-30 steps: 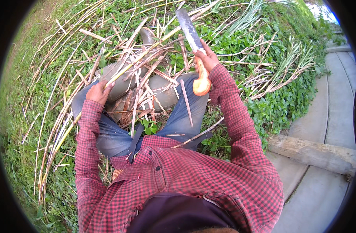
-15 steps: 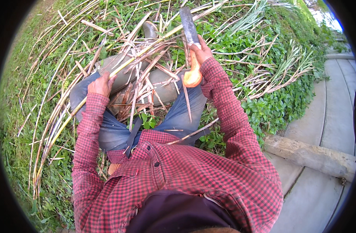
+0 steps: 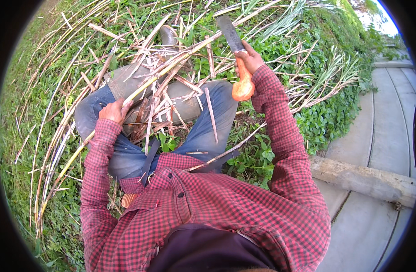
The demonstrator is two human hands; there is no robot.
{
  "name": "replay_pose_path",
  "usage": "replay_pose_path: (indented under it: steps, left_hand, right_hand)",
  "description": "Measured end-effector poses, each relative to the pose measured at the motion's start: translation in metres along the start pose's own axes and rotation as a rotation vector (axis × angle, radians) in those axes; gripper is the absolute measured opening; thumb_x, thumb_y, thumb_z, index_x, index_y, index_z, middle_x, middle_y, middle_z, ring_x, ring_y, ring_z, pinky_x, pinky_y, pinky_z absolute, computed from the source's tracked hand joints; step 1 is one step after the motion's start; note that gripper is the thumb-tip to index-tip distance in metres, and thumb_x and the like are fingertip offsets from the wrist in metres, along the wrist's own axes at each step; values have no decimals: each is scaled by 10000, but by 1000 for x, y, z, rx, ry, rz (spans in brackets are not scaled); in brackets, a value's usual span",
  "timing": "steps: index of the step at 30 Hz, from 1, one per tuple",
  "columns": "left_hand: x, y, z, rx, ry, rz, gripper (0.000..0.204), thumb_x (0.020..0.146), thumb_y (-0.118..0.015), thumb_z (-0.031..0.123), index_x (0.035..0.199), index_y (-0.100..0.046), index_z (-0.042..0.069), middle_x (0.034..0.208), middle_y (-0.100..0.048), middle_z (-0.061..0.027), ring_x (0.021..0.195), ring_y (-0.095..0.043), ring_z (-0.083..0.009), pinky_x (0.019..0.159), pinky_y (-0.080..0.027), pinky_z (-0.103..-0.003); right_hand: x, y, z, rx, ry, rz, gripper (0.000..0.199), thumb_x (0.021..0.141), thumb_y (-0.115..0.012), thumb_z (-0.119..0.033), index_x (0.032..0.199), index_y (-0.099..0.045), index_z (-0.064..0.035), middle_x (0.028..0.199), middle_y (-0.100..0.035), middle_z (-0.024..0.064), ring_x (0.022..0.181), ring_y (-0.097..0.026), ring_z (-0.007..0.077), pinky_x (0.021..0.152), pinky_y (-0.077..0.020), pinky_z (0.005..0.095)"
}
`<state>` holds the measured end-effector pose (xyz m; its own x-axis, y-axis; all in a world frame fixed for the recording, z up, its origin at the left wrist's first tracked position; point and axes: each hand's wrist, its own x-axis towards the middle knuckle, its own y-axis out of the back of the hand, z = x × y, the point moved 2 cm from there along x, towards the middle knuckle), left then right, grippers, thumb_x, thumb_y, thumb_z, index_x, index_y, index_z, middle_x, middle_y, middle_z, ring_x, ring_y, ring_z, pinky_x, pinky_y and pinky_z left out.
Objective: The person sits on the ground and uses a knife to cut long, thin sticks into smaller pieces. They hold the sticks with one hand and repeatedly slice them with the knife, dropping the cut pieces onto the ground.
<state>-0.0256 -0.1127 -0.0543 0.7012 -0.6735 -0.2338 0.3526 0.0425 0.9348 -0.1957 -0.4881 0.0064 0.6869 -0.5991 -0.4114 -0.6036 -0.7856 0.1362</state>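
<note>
— While the person sat in the grass, what did the hands have hold of?

— The right hand was closed round the orange handle of a knife. Its grey blade pointed up and away from the knee, above the far end of the cane.

— And the left hand?

— It was wrapped round that cane, a long yellow-green stalk, near the left thigh. From the knee, the stalk ran one way down past the left sleeve into the grass, and the other way up across the lap toward the blade.

— Did the blade touch the cane?

— I could not tell; the two crossed close together just beyond the knee.

— What lay around the knee?

— Dry strips of leaf were heaped over both legs, and one thin strip rested on the jeans. More stalks were spread well beyond the knee. To the right of it grew low green plants, then a timber at the edge of a concrete path.
</note>
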Motion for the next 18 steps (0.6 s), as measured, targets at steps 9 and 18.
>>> replay_pose_path:
  steps: [9, 18]
  left_hand:
    - [-5, -35, -2, 202, -72, 307, 322, 851, -490, 409, 812, -433, 95, 656, -595, -111, 611, -601, -307, 481, -450, -426]
    - [-6, -32, 3, 158, -120, 380, 308, 843, -514, 384, 801, -420, 94, 672, -586, -98, 606, -595, -299, 475, -448, -422]
  right_hand:
    - [-66, -51, 20, -148, -227, -379, 629, 833, -565, -253, 1374, -244, -234, 670, -510, 54, 455, -515, 141, 393, -454, 275]
    - [5, 36, 20, 52, 44, 190, 673, 811, -558, -137, 1384, -215, -217, 646, -508, 86, 439, -496, 175, 387, -442, 307]
